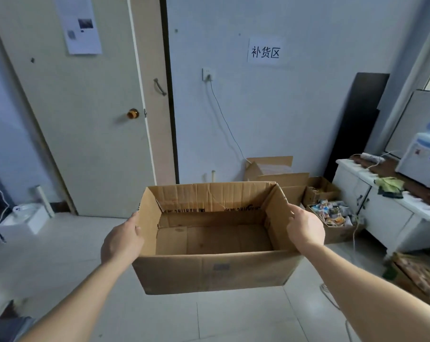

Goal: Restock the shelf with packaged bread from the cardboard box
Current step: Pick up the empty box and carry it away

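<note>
Open cardboard box [209,270] held above floor [221,322]; left hand [122,240] grip clamped on left wall, right hand [305,228] clamped on right wall.

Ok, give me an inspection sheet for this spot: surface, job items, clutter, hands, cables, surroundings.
Surface: pale tiled floor.
Job's things: cardboard box, open-topped, nothing inside; no shelf in view.
Clutter: floor boxes against the wall, one holding colourful packets, contents unclear.
Hands: left hand holds the box's left wall, right hand its right wall.
Cables: cable runs from wall socket down behind the floor boxes; power strip on white cabinet.
Surroundings: door, wall sign, water dispenser, leaning dark board.
</note>
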The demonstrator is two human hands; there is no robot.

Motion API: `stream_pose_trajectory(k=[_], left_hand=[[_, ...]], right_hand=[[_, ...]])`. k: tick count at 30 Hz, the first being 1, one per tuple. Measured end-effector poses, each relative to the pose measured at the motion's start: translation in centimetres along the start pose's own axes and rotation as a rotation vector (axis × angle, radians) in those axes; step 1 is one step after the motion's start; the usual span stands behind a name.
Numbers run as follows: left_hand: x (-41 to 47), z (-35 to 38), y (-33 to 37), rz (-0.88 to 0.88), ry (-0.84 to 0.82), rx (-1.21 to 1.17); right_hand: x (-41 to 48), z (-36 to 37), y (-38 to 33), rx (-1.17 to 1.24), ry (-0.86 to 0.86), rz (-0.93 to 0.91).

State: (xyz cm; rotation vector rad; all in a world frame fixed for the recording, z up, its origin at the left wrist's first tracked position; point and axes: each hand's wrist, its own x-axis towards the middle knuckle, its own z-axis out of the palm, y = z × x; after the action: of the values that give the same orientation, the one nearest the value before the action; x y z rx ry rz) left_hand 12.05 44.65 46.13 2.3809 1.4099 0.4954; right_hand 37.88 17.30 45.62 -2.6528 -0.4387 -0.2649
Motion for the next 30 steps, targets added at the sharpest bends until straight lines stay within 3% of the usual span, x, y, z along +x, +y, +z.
stream_pose_trajectory(k=[12,30], left_hand=[[16.2,4.9,8.0,0.022,0.017,0.049],[39.9,17.7,16.7,-0.16,0.021,0.058]], right_hand=[[18.7,5.1,-3.6,0.066,-0.004,-0.039],[48.0,19.4,-9.9,0.099,-0.133,-0.147]])
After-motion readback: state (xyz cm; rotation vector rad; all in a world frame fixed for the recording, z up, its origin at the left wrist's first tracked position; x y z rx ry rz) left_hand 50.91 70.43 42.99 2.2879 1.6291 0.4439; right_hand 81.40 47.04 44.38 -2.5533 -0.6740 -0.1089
